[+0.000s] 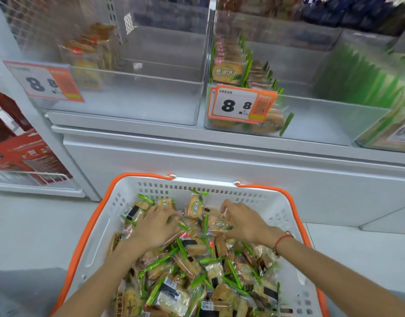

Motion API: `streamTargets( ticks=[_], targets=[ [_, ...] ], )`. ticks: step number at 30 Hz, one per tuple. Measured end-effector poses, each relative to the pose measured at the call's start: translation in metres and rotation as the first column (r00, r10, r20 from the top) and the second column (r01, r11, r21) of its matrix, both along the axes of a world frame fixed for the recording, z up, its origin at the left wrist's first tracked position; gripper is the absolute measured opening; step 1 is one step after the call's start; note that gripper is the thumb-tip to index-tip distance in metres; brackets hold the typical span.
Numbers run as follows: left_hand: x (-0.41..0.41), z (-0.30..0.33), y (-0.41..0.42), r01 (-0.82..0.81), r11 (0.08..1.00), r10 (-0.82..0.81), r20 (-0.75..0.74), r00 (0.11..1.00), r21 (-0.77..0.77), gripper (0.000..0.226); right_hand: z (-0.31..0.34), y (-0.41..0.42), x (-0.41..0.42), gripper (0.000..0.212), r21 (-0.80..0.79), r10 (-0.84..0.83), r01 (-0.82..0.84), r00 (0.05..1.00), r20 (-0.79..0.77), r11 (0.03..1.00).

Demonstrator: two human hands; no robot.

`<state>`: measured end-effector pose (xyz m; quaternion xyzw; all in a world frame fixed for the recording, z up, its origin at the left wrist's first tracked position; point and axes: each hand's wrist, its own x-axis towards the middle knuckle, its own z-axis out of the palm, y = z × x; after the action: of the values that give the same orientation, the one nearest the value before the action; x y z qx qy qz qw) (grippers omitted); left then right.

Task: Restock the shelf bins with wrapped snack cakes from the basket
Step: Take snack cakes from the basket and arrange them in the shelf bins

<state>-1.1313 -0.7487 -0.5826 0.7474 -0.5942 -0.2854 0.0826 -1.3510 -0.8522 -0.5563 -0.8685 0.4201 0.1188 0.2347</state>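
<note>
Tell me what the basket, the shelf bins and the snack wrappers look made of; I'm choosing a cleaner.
Basket: looks like white moulded plastic, matte, with punched slots and an orange rim. Shelf bins: clear, glossy rigid plastic, likely acrylic; contents show through the walls. Snack wrappers: thin shiny plastic film, crinkled and partly see-through.

Glossy crinkled clear-and-green film snack wrappers (198, 268) are glinting inside the matt white perforated plastic basket (286, 209); clear smooth acrylic shelf bins (137, 104) are shining.

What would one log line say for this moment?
both hands gathering green-edged wrapped snack cakes | in white orange-handled plastic basket | clear shelf bin part filled
</note>
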Motion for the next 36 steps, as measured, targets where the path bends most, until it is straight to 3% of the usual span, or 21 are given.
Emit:
streamTargets(
  ticks=[2, 4, 8, 10, 12, 16, 19, 21, 24, 28, 32, 36],
  targets=[
    [-0.012, 0.014, -0.006, -0.041, 0.993, 0.035, -0.058, 0.998, -0.109, 0.026, 0.024, -0.005, -0.003, 0.058, 0.010, 0.081, -0.081, 0.996, 0.027, 0.997],
    [-0.030, 0.035, -0.010, -0.051, 0.993, 0.026, -0.234, 0.972, -0.102, 0.029, 0.049, -0.008, -0.004, 0.058, -0.026, 0.142, -0.141, 0.987, 0.076, 0.990],
    [-0.054, 0.069, -0.016, -0.219, 0.976, 0.172, -0.669, 0.723, 0.014, 0.039, 0.094, -0.008, -0.009, 0.052, -0.156, 0.211, -0.178, 0.950, 0.229, 0.971],
    [-0.057, 0.084, -0.015, -0.299, 0.954, 0.211, -0.781, 0.588, 0.032, 0.040, 0.112, -0.008, -0.014, 0.051, -0.203, 0.223, -0.164, 0.923, 0.314, 0.965],
    [-0.059, 0.098, -0.016, -0.332, 0.943, 0.168, -0.827, 0.537, -0.023, 0.030, 0.129, -0.010, -0.016, 0.054, -0.225, 0.221, -0.146, 0.908, 0.357, 0.963],
    [-0.062, 0.129, -0.021, -0.389, 0.883, 0.007, -0.820, 0.572, -0.264, 0.018, 0.162, -0.014, -0.016, 0.056, -0.122, 0.097, -0.038, 0.846, 0.524, 0.992],
    [-0.063, 0.154, -0.025, -0.403, 0.827, -0.089, -0.800, 0.594, -0.392, 0.016, 0.181, -0.016, -0.015, 0.032, -0.075, 0.021, 0.038, 0.748, 0.663, 0.996],
    [-0.059, 0.170, -0.030, -0.373, 0.786, -0.150, -0.738, 0.658, -0.493, 0.020, 0.193, -0.017, -0.013, 0.022, -0.085, 0.028, 0.050, 0.684, 0.729, 0.995],
    [-0.043, 0.194, -0.045, -0.332, 0.706, -0.179, -0.611, 0.771, -0.626, 0.030, 0.211, -0.023, -0.010, 0.019, -0.164, 0.070, 0.092, 0.632, 0.772, 0.982],
    [-0.010, 0.221, -0.081, -0.262, 0.564, -0.110, -0.386, 0.916, -0.783, 0.050, 0.245, -0.056, 0.001, 0.019, -0.366, 0.146, 0.312, 0.553, 0.820, 0.877],
    [0.004, 0.234, -0.105, -0.159, 0.680, -0.064, -0.274, 0.960, -0.716, 0.079, 0.266, -0.100, 0.025, 0.015, -0.448, 0.084, 0.401, 0.663, 0.744, 0.799],
    [0.008, 0.232, -0.116, -0.139, 0.687, -0.080, -0.263, 0.961, -0.714, 0.075, 0.254, -0.136, 0.053, 0.015, -0.462, 0.005, 0.345, 0.797, 0.604, 0.817]
  ],
)
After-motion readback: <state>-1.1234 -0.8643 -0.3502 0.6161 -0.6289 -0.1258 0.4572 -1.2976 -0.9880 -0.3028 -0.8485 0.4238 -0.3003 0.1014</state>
